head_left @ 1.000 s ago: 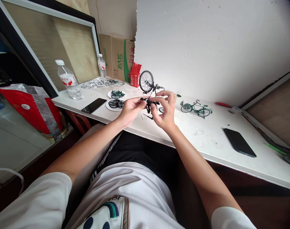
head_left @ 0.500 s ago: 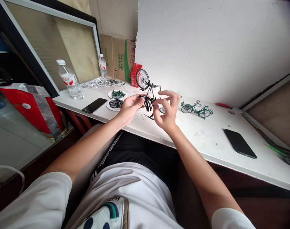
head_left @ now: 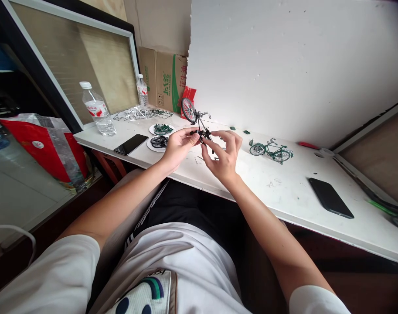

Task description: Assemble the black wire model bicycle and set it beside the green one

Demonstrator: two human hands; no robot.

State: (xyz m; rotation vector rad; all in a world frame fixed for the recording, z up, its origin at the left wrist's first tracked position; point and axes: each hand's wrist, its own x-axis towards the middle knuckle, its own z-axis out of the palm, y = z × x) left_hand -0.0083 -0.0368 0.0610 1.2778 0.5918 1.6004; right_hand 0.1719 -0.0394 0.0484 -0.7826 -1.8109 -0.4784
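Your left hand [head_left: 175, 150] pinched the black model bicycle [head_left: 199, 124] between thumb and forefinger. Your right hand [head_left: 224, 160] had curved fingers at its frame; their exact grip could not be determined. Its wheel [head_left: 188, 110] pointed toward eleven o'clock. The green model bicycle [head_left: 271, 151] was at three o'clock on the table [head_left: 267, 192].

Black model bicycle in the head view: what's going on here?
A person's left hand holds a small black model bicycle above the white table, one spoked wheel raised, while the right hand has its fingers at the frame; whether they grip it is unclear. A green model bicycle rests to the right. At left, green parts and black parts lie on separate white plates.
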